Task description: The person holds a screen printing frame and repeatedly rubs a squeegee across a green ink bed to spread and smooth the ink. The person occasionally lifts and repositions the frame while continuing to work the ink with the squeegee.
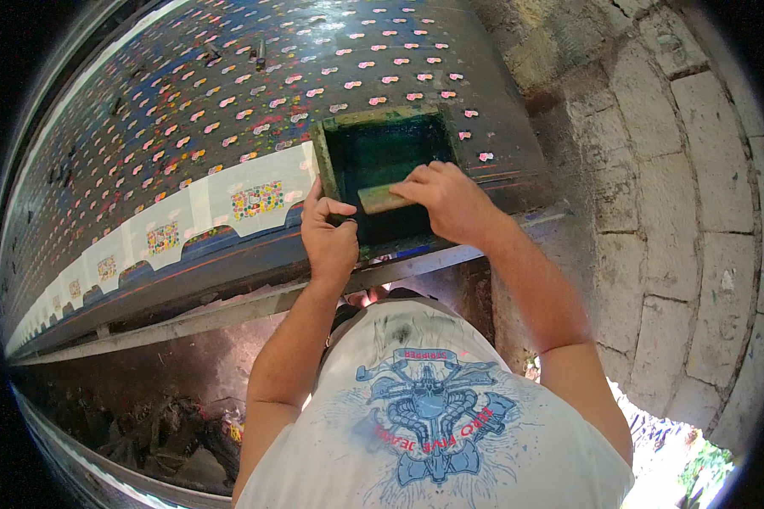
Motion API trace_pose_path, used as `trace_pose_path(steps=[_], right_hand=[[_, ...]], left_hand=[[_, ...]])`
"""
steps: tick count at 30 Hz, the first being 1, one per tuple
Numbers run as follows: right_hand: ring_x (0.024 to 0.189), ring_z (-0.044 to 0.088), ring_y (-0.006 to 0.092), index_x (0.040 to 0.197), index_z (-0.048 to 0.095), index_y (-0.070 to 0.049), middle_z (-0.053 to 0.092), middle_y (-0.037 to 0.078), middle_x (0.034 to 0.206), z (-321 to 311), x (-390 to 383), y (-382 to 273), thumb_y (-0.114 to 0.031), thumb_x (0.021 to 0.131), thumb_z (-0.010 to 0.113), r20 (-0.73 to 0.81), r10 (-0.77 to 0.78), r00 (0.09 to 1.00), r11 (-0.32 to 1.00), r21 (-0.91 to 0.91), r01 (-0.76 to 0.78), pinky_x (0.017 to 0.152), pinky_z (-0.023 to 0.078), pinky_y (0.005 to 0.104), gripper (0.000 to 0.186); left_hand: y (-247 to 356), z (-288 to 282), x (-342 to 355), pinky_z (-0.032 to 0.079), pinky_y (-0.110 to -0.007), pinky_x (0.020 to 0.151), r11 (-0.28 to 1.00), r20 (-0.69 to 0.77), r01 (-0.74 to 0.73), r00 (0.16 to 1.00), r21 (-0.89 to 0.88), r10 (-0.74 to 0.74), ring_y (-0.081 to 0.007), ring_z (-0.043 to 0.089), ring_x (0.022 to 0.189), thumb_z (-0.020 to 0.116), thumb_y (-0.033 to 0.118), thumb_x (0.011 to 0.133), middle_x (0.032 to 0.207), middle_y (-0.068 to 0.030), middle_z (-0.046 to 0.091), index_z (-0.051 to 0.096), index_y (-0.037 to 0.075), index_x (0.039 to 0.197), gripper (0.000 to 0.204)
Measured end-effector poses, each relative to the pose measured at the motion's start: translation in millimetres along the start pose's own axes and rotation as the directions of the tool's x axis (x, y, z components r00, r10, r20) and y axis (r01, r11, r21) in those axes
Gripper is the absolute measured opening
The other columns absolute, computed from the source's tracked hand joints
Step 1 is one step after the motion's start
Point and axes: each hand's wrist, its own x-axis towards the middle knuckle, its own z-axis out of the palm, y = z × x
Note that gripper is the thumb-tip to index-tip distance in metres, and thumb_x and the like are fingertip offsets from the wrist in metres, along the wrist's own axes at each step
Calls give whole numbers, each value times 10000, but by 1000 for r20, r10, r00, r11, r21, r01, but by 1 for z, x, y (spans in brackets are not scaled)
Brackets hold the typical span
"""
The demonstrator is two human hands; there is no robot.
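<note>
A wooden-rimmed screen printing frame (329, 161) with a dark green mesh lies on the long dark table, at its near edge. My left hand (331, 242) grips the near left corner of the frame, index finger along the outer side and thumb bent inward. Inside the frame, my right hand (450, 199) holds a squeegee (380, 199) with a pale wooden handle. Its lower edge is lost in the dark, so I cannot tell whether it touches the mesh. White cut fabric pieces (216, 199) with colourful dotted prints run in a row left of the frame.
The long printing table (293, 267) carries rows of small pink and yellow printed marks. A small dark cylinder (261, 54) stands farther back. A metal rail (204, 322) follows the near edge. A block wall (662, 187) rises on the right. Dark clutter (178, 441) lies below left.
</note>
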Motion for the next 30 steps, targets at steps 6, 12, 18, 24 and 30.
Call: trace_pose_path(steps=[6,12,18,24,30], right_hand=[[1151,678,358,1336,790,-77,758,113,1234,1,-35,-34,93,786,731,-17,29,999,998,55,-28,1024,538,469,579],[1240,655,363,1341,782,-93,733,130,1310,-5,-53,-35,-250,919,869,44,28,999,990,139,-34,1060,528,489,459],[1399,626,388,1457,733,-80,704,172,1422,-13,-80,36,-243,1000,831,-357,161,920,966,248,-73,1200,487,501,495],[1460,602,277,1637,578,-34,649,165,1570,-8,-88,124,-254,1156,673,-122,566,815,432,886,-167,1239,461,426,538],[1519,535,224,1742,425,8,578,147,1664,-2,-94,154,-472,1198,595,154,113,982,-63,987,-148,1274,409,386,745]], left_hand=[[-4,-2,1,383,-409,1261,995,-6,6,1000,98,-6,-393,518,1596,682,-150,740,1724,-286,526,755,64,877,264],[2,0,5,377,-391,1266,999,17,24,1000,26,-24,-374,496,1625,674,-163,722,1746,-287,503,733,48,865,261],[40,7,5,349,-412,1306,998,32,-4,999,-56,5,-353,468,1653,674,-192,701,1794,-283,445,703,55,883,308],[76,39,-17,358,-512,1347,987,-121,-106,988,-117,92,-387,446,1661,675,-235,706,1803,-277,429,638,69,905,365],[113,84,-100,449,-495,1300,976,-498,16,858,-219,-126,-378,550,1574,642,-253,668,1782,-271,463,545,84,879,410]])
